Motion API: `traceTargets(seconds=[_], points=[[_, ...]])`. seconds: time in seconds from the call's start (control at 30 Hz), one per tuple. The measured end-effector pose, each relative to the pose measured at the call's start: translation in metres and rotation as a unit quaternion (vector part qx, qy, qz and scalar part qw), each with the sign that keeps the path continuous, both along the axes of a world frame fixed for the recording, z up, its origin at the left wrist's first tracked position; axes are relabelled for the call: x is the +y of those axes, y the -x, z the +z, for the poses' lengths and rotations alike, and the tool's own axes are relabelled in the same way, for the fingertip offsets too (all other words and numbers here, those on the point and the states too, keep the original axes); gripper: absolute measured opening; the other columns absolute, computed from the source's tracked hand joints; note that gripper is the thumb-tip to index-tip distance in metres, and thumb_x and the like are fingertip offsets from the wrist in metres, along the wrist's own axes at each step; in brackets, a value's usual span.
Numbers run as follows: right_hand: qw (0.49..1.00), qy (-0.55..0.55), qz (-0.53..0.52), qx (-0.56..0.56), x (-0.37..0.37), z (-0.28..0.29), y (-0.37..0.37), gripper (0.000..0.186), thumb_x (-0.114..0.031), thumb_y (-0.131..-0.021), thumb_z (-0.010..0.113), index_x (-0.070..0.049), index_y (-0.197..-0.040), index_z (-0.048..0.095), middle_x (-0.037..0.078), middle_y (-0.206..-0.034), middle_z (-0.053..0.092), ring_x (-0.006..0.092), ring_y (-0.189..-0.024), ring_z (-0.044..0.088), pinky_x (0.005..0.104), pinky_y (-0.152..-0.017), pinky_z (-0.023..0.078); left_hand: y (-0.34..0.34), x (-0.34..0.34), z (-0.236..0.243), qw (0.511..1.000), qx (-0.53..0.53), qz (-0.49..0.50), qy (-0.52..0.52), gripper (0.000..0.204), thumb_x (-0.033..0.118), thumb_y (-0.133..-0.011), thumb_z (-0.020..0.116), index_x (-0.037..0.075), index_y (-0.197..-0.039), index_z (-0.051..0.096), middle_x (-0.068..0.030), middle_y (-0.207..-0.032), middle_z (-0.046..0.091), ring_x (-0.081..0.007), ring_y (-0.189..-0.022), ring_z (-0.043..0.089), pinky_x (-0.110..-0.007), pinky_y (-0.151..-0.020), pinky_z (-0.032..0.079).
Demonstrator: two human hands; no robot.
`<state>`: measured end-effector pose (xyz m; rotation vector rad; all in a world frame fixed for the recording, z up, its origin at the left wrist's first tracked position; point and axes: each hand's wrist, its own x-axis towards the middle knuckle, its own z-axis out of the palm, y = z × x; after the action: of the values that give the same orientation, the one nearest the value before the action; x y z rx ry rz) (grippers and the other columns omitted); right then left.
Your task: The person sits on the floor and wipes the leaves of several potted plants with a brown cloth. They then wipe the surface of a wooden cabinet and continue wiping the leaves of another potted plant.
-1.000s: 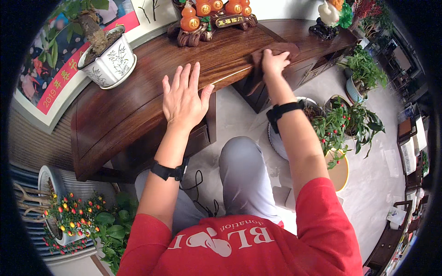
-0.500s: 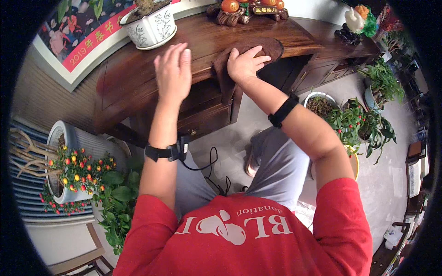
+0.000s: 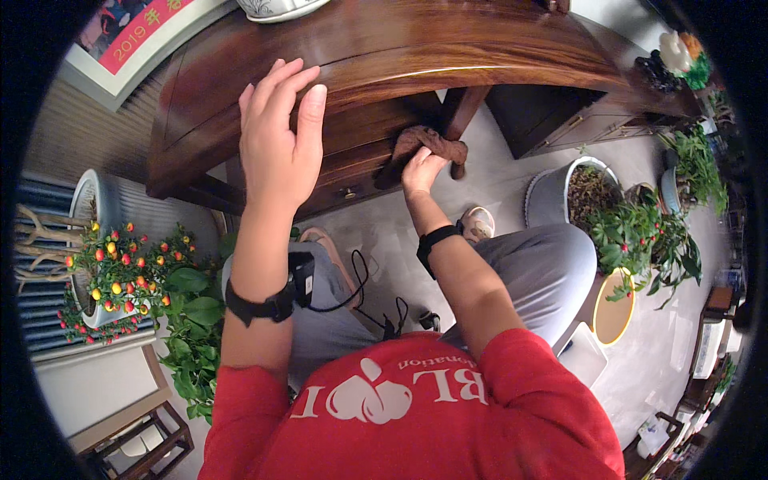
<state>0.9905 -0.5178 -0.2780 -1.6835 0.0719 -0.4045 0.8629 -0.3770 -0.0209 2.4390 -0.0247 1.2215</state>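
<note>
A dark, glossy wooden table (image 3: pixel 360 48) curves across the far side, with a drawer below its top. My right hand (image 3: pixel 422 171) is under the table's front edge and grips a brown cloth (image 3: pixel 428 142). The bunched cloth lies against the table's leg and the end of the drawer front, part of it hanging to the right of my fingers. Some of my fingertips are hidden in it. My left hand (image 3: pixel 280 148) is raised at the table's front left edge, fingers stretched out, holding nothing. Whether it touches the wood I cannot tell.
A white pot (image 3: pixel 280 8) stands on the tabletop. Left of me are a potted plant with red and yellow fruit (image 3: pixel 120 272) and a leafy plant (image 3: pixel 196 320). Several potted plants (image 3: pixel 592 192) stand on the right. A black cable (image 3: pixel 364 280) hangs from my left wristband.
My right hand has moved with the brown cloth from the tabletop down to the table's leg. My left hand stays raised and open. The view has tilted down and my legs have spread.
</note>
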Motion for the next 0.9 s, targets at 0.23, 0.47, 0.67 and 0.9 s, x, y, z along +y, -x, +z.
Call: traceTargets(seconds=[0.23, 0.47, 0.67, 0.9], points=[[0.939, -0.324, -0.028, 0.111, 0.016, -0.063, 0.007, 0.057, -0.042, -0.102, 0.039, 0.001, -0.14, 0.04, 0.02, -0.139, 0.045, 0.0348, -0.127, 0.043, 0.045, -0.111, 0.031, 0.005, 0.006, -0.007, 1.0, 0.001, -0.012, -0.013, 0.024, 0.024, -0.097, 0.06, 0.006, -0.109, 0.07, -0.0126, -0.119, 0.066, -0.0328, -0.118, 0.058, -0.045, -0.106, 0.038], [0.72, -0.554, 0.188, 0.374, 0.06, -0.033, 0.067, 0.069, -0.058, -0.099, 0.033, -0.01, -0.149, 0.035, 0.009, -0.153, 0.039, 0.0294, -0.138, 0.037, 0.0445, -0.117, 0.029, 0.0, 0.02, -0.015, 0.998, 0.01, 0.019, -0.051, 0.021, 0.02, -0.095, 0.062, 0.006, -0.108, 0.071, -0.0117, -0.118, 0.066, -0.0307, -0.118, 0.059, -0.043, -0.105, 0.04], [0.781, -0.522, 0.13, 0.317, 0.07, 0.022, 0.057, 0.059, -0.043, -0.099, 0.036, -0.004, -0.143, 0.042, 0.015, -0.146, 0.045, 0.0332, -0.13, 0.045, 0.0455, -0.112, 0.035, -0.001, 0.02, -0.006, 0.999, -0.002, 0.023, -0.037, 0.023, 0.019, -0.098, 0.057, 0.006, -0.112, 0.071, -0.0119, -0.121, 0.067, -0.0278, -0.121, 0.058, -0.037, -0.106, 0.04], [0.964, 0.255, 0.066, -0.036, 0.046, 0.08, 0.049, 0.034, -0.012, -0.082, 0.061, 0.006, -0.11, 0.052, 0.032, -0.117, 0.053, 0.0443, -0.107, 0.054, 0.0514, -0.093, 0.044, 0.026, 0.021, 0.009, 0.994, -0.062, 0.058, 0.065, 0.021, 0.017, -0.098, 0.06, -0.001, -0.102, 0.07, -0.0158, -0.114, 0.066, -0.0327, -0.117, 0.06, -0.039, -0.098, 0.046]])
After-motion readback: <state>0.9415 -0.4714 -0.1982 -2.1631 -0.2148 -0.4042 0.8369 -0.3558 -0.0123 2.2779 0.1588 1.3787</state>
